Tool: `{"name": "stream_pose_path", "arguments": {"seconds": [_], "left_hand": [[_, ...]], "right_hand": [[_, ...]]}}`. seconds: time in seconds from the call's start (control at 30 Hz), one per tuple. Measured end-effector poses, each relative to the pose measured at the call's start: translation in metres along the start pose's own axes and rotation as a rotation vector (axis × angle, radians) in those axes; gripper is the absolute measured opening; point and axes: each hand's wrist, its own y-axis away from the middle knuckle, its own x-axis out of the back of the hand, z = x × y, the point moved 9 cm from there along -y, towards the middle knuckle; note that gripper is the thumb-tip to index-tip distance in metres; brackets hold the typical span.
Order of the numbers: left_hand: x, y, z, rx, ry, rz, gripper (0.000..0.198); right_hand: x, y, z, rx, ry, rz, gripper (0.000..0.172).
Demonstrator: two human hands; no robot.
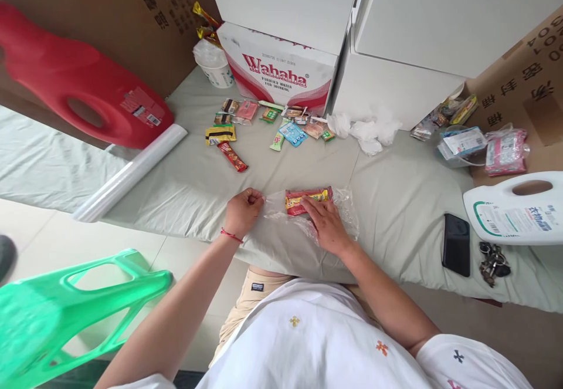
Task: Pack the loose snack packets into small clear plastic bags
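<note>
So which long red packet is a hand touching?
The red-and-yellow packet under the right hand, with clear plastic film around it; the other red packet lies farther back, untouched.

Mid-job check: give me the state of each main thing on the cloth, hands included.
Left grip: closed, pinching the film's edge
Right grip: fingers extended, pressed on the snack
Crumpled clear plastic film: spread out
Red-and-yellow wrapped rectangular snack: lying flat; opened or sealed, unclear
White plastic-film roll: wound up
Black rectangular smartphone: lying flat, visible face dark
Grey-green fabric cloth: wrinkled
</note>
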Motion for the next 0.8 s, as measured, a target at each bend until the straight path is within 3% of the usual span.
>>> {"name": "stream_pose_path", "arguments": {"seconds": [0.17,0.27,0.37,0.47,0.57,0.63,0.7,0.8], "left_hand": [[-0.001,-0.006,-0.008,0.057,0.036,0.02,0.016],[0.014,-0.004,0.002,0.05,0.029,0.142,0.018],[0.04,0.016,0.049,-0.136,-0.052,0.368,0.019],[0.042,0.055,0.124,-0.446,-0.092,0.426,0.014],[0.01,0.086,0.187,-0.696,-0.053,0.245,0.016],[-0.027,0.09,0.207,-0.757,-0.059,0.04,0.021],[-0.064,0.076,0.204,-0.694,-0.113,-0.118,0.027],[-0.108,0.046,0.171,-0.536,-0.308,-0.289,0.035]], "right_hand": [[-0.003,0.001,-0.003,0.012,0.059,-0.02,0.054],[-0.004,0.002,-0.004,0.014,0.071,-0.017,0.053],[-0.003,0.003,-0.005,0.017,0.068,-0.012,0.054],[-0.004,0.003,-0.004,0.009,0.078,-0.022,0.056],[-0.009,0.003,-0.001,0.004,0.082,-0.019,0.052],[-0.01,0.003,0.001,-0.009,0.072,0.006,0.047],[-0.011,0.003,0.003,-0.016,0.066,0.024,0.043],[-0.011,0.004,0.0,0.008,0.076,0.016,0.039]]}}
